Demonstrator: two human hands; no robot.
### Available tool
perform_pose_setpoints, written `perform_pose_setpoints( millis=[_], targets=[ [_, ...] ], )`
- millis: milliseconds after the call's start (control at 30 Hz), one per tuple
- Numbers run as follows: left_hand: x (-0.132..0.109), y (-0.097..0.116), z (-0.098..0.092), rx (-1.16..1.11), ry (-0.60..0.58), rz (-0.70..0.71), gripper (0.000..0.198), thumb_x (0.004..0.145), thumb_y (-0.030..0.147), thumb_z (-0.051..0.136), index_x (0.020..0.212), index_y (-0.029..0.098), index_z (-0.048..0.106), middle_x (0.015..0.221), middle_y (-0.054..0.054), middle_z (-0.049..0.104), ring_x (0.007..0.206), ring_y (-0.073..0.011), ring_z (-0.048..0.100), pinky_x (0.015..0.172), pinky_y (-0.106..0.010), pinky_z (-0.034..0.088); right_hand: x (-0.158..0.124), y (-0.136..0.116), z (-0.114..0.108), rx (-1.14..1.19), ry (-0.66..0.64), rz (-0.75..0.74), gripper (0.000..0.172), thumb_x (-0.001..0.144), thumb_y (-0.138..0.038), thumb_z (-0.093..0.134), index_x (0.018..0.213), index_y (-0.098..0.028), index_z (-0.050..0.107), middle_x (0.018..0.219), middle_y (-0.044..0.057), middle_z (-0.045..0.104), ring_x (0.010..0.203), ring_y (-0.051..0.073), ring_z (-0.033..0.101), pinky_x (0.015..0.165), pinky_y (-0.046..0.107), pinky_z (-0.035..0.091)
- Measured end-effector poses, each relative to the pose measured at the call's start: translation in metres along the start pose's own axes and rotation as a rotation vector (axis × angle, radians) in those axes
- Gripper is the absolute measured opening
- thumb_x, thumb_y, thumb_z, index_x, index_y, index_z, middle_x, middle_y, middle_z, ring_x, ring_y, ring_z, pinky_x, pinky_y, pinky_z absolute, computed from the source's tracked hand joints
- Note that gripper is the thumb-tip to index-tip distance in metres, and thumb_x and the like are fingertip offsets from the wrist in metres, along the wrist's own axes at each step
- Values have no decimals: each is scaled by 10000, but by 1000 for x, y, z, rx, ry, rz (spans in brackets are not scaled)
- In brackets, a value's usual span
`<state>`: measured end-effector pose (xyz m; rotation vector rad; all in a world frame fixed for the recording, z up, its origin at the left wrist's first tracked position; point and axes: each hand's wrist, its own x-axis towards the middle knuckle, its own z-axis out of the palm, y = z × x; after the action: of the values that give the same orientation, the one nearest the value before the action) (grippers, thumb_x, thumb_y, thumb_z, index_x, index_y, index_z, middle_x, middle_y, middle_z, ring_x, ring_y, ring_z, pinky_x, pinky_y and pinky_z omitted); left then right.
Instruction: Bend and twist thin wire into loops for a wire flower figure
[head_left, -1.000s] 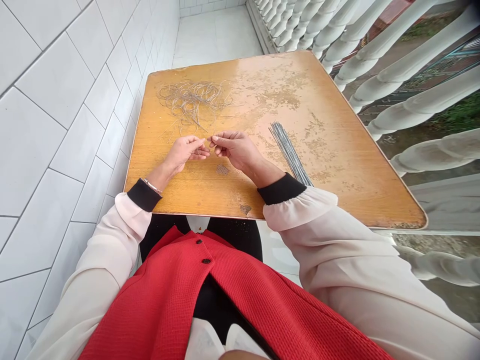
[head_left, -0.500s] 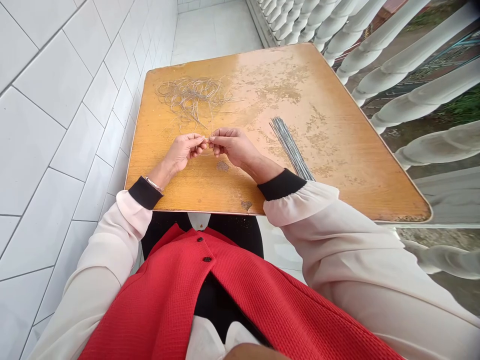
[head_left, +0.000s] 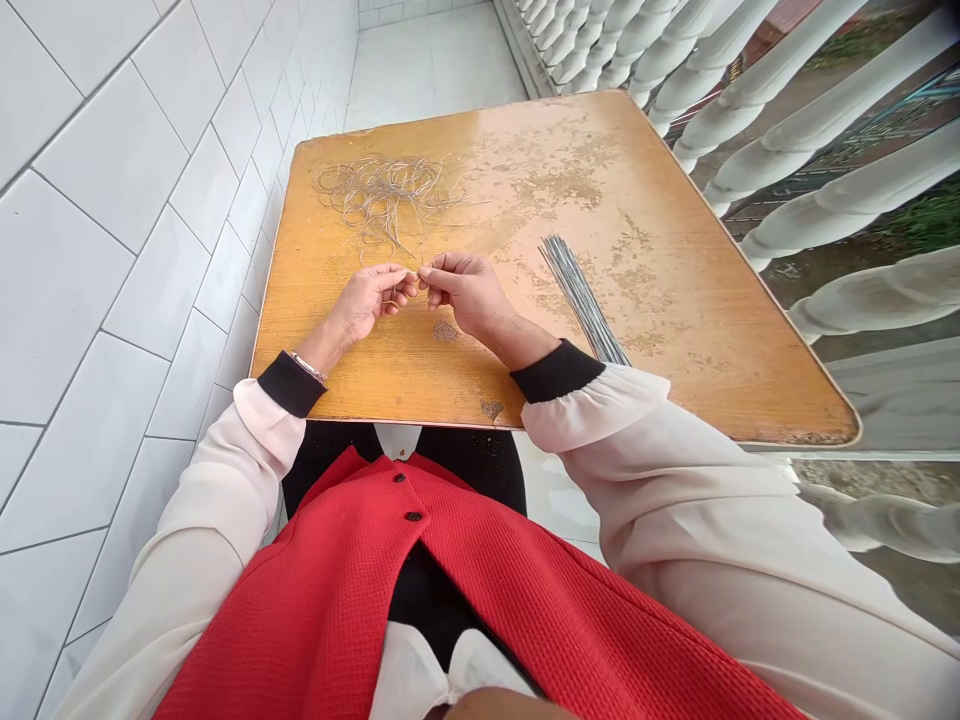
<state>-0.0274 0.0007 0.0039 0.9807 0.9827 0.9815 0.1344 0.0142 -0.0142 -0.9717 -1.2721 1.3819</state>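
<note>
My left hand [head_left: 367, 298] and my right hand [head_left: 466, 290] meet fingertip to fingertip over the near half of a worn wooden table [head_left: 675, 330]. Both pinch a thin bent wire [head_left: 415, 273] between thumb and fingers; the wire is hard to make out. Just beyond the hands lies a tangled heap of thin curled wires [head_left: 382, 195]. To the right of my right wrist lies a tight bundle of straight grey wires [head_left: 581, 295], its near end hidden under my sleeve.
A white tiled wall runs along the table's left side. White balusters [head_left: 787, 120] line the right side, close to the table's edge. A tiled floor stretches beyond the far edge. The table's surface is scuffed and flaking.
My hands have stayed at the same spot, fingertips drawn slightly closer together. The view has shifted a little.
</note>
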Motion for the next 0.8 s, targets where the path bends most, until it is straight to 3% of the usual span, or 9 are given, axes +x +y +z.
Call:
perform_pose_setpoints(
  millis=[133, 467, 800],
  targets=[
    [0, 1, 1, 19, -3, -6, 225, 984, 157, 544, 786, 113, 641, 650, 25, 634, 488, -13, 515, 506, -153, 354, -1, 0, 1, 22, 27, 9, 286, 821, -174, 812, 633, -169, 596, 539, -40, 563, 432, 49, 466, 447, 179, 401],
    [0, -2, 2, -38, -4, 35, 242, 960, 77, 520, 761, 111, 655, 677, 25, 663, 439, 6, 441, 453, -153, 305, -3, -1, 2, 72, -7, 11, 260, 855, -182, 785, 673, -177, 600, 604, -31, 598, 472, 53, 464, 481, 186, 424],
    [2, -10, 8, -2, 89, 52, 236, 982, 96, 521, 787, 137, 647, 694, 40, 650, 473, 0, 411, 480, -154, 314, -5, -4, 7, 22, 25, 18, 280, 871, -226, 770, 678, -198, 569, 629, -24, 587, 508, 69, 458, 518, 200, 453]
  ],
)
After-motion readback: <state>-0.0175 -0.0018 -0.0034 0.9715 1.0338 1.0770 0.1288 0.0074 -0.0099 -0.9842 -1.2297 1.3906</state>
